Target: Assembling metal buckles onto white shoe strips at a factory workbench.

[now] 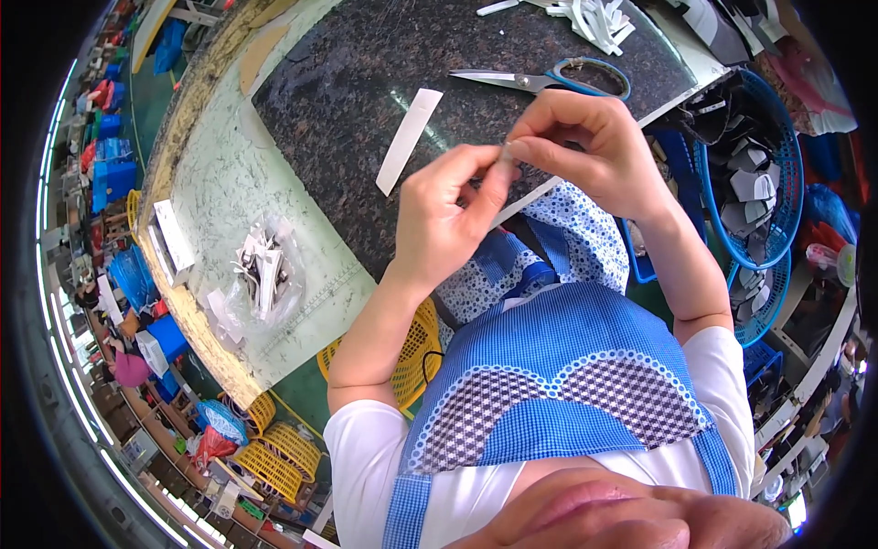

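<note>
My left hand (pixel 455 203) and my right hand (pixel 590 151) meet over the front edge of the dark speckled stone slab (pixel 338 101). Thumb and forefinger of each are pinched together, tip to tip. Whatever sits between the fingertips is too small to make out. On the slab, left of my hands, lies a flat white strip (pixel 409 140). Just beyond my right hand rests a pair of scissors (pixel 540 80) with blue handles, its blades pointing left. Several white strips (pixel 594 23) are heaped at the slab's far side.
Left of the slab, the pale worktop (pixel 206 165) holds a clear plastic bag (pixel 267 274) of white and dark pieces and a small white box (pixel 171 242). Blue baskets (pixel 797 183) of dark and grey pieces stand at the right. A yellow basket (pixel 422 339) sits below the table edge.
</note>
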{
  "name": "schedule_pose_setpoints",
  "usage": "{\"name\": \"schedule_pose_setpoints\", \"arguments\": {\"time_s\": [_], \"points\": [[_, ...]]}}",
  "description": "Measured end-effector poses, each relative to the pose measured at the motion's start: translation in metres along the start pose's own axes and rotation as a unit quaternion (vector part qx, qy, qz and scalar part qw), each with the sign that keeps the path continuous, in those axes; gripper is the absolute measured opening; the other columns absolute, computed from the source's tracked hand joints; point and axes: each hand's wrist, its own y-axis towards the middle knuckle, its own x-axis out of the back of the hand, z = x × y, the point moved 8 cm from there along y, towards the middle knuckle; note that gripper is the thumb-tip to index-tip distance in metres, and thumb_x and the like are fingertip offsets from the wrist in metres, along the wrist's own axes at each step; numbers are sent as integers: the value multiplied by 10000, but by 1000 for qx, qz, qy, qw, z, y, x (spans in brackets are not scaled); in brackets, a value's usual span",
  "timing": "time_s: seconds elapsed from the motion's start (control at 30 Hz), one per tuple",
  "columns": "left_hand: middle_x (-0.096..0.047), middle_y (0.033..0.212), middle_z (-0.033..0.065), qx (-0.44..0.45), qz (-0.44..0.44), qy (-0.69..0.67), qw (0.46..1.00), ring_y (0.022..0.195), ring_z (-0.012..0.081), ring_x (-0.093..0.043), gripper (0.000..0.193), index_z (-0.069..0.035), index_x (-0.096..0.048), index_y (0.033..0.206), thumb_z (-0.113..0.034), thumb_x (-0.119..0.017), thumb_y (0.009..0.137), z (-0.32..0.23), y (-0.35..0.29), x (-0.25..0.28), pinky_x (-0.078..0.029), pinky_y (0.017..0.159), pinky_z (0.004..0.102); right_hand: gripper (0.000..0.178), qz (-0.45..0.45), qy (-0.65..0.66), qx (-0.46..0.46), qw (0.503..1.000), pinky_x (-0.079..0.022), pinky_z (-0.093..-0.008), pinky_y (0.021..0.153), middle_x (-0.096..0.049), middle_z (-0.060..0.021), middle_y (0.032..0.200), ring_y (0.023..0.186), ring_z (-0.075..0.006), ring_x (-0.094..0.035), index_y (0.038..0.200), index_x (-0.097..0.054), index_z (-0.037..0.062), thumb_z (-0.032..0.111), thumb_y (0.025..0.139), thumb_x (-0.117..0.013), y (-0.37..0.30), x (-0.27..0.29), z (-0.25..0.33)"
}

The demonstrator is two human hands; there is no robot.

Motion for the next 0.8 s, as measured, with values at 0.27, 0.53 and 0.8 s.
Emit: {"name": "schedule_pose_setpoints", "arguments": {"time_s": [0.27,0.53,0.8], "points": [[-691,1083,76,-146,-131,501,843,838,121,-659,240,-12,-665,1093,-176,-687,919,9,23,50,-544,643,249,77,4,-102,34,994,-518,-248,689,-646,-49,815,738,-111,-634,883,-693,-9,44,832,-716,-22,3,9],[-715,938,107,172,-26,-257,951,832,119,-686,183,50,-636,1021,-116,-564,996,11,21,7,-563,747,233,82,-14,-11,53,998,-486,-247,653,-655,-43,825,714,-85,-600,893,-694,-2,67,852,-709,-10,-10,11],[-708,903,66,146,38,-234,960,833,89,-674,198,50,-649,1058,-117,-559,1000,9,13,-11,-543,742,214,78,-108,-115,128,979,-504,-253,617,-622,-63,809,685,-123,-630,915,-684,-25,24,855,-699,-13,10,17]]}}
